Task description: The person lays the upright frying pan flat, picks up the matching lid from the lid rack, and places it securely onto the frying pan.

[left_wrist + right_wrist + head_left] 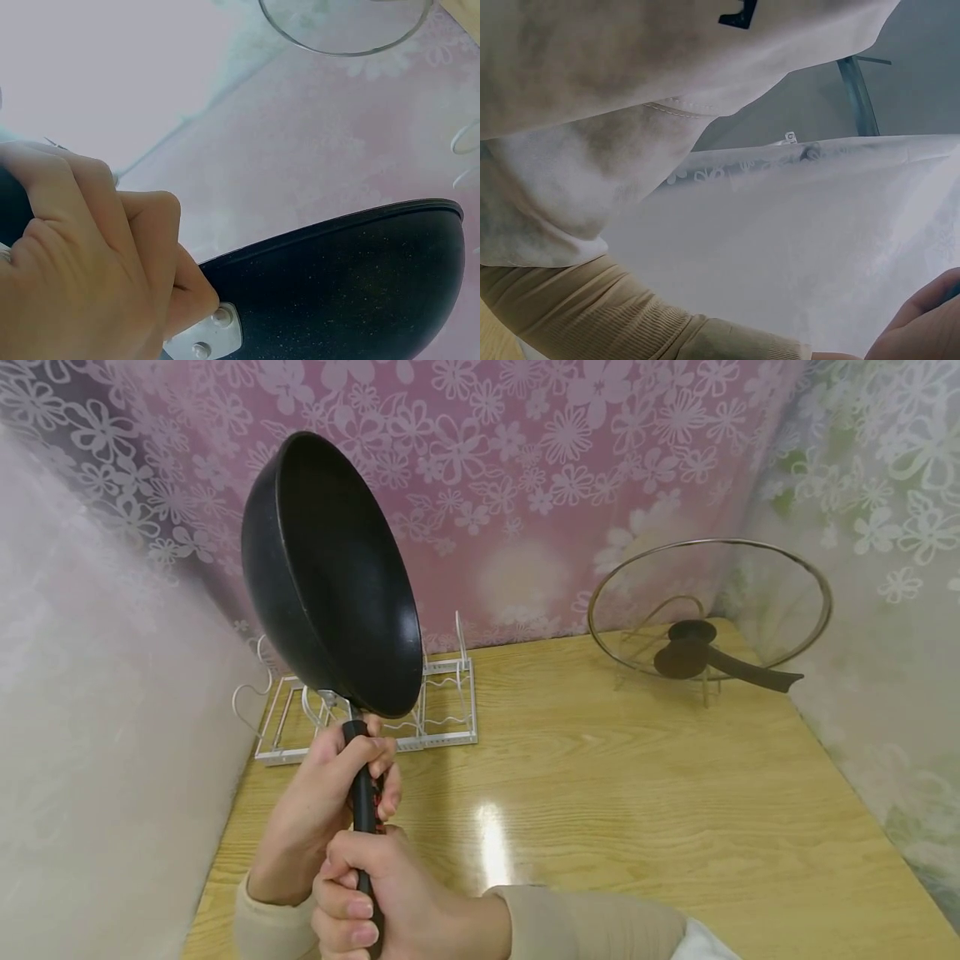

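Note:
A black wok [348,577] is raised over the table, tilted steeply with its dark inside facing right. Both hands grip its long black handle [363,802]. My left hand [330,785] holds the upper part, close below the metal bracket; the left wrist view shows its curled fingers [150,225] beside the riveted bracket [214,334]. Lower down, the right hand [397,885] wraps round the handle's end. Only part of the right hand [919,330] enters the right wrist view, at the bottom right corner.
Behind the wok a white wire rack [450,702] stands on the wooden table [600,793]. A glass lid [750,585] with a dark knob and handle-like arm is propped on a small wire stand at the back right. Flowered curtains [525,460] enclose the table.

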A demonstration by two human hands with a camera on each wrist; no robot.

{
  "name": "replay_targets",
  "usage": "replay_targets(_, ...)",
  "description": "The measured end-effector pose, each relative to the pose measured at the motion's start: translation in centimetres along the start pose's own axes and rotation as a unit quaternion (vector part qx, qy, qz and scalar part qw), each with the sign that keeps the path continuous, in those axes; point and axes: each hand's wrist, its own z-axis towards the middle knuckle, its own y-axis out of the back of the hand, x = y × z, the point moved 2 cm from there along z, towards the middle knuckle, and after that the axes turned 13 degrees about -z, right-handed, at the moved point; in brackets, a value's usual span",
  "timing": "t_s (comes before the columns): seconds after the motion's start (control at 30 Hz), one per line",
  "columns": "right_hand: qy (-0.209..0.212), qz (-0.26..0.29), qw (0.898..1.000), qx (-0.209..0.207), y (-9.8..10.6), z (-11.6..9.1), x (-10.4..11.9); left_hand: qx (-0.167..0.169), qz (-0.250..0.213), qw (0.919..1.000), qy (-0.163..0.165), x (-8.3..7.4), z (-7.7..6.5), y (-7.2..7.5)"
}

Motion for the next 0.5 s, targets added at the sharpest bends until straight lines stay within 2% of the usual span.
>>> replay_targets(0.5, 0.03, 0.001, 0.999, -0.012, 0.55, -0.53, 0.3, -0.027, -0.061, 0.9976, 0.016, 0.51, 0.48, -0.68)
